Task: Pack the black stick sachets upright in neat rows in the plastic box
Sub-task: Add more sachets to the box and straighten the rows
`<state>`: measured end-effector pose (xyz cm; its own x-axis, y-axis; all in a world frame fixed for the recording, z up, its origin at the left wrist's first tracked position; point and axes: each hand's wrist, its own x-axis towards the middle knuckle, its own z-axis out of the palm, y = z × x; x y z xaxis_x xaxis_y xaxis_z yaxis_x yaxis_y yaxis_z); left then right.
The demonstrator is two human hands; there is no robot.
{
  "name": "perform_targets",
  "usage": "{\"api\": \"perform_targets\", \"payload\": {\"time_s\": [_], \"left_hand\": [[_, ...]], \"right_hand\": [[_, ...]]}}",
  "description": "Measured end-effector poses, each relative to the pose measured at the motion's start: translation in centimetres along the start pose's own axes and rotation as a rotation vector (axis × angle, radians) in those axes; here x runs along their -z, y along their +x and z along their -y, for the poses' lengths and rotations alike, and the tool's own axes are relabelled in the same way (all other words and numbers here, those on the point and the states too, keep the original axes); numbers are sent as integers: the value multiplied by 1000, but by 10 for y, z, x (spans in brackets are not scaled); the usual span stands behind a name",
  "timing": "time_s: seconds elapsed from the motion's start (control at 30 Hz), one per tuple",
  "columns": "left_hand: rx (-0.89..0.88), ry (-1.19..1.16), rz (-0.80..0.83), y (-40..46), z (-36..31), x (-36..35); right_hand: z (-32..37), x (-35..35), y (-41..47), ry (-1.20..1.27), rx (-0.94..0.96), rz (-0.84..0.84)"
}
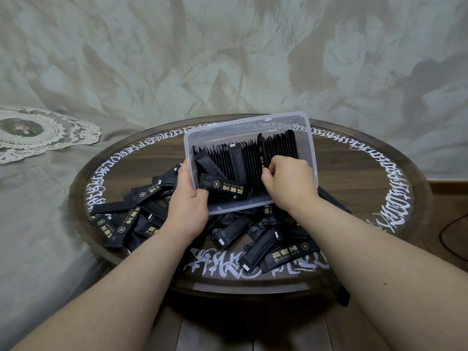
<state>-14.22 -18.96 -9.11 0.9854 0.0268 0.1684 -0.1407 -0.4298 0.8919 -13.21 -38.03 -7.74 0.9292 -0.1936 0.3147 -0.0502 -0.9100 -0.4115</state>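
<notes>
A round wooden table (417,198) with white script painted around its glass top carries everything here, and most of its near half is strewn with a loose pile of black coffee sachets (266,247), lying flat and crossing one another. Tilted above that pile is the clear plastic box (248,122), its open top tipped toward the camera. Inside, a row of sachets (253,158) stands on edge against the far wall, running nearly the full length, and one stray sachet (225,188) lies flat across the near part of the box.

The left hand (188,196) grips the box's near left corner, thumb hooked over the rim and touching the end of the stray sachet. The right hand (288,183) reaches into the box with fingers curled, pinching or pressing the tops of the standing sachets near the right of the row; whether it actually holds one I cannot tell for sure.

The main risk is the tilt: with the box held at one corner only, the standing row leans on little more than the far wall and the right hand, so lifting that hand could let the sachets fan over like dominoes. The thin wall may also flex and slip from the left hand's grip. The flat sachet would block a second row unless it is stood up first.
</notes>
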Motion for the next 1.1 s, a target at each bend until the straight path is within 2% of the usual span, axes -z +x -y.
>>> {"api": "perform_targets", "payload": {"time_s": [0.17,0.4,0.53,0.73,0.9,1.1], "left_hand": [[5,7,-2,-2,-2,0],[12,3,3,-1,0,-1],[4,9,4,-1,0,-1],[11,3,12,-1,1,0],[2,13,14,1,4,0],[5,22,22,0,2,-1]], "right_hand": [[1,4,4,-38,34,88],[3,5,5,-62,40,73],[1,5,5,-87,20,144],[1,4,8,10,-44,68],[-1,9,6,55,-25,141],[-4,7,8,48,-91,103]]}}
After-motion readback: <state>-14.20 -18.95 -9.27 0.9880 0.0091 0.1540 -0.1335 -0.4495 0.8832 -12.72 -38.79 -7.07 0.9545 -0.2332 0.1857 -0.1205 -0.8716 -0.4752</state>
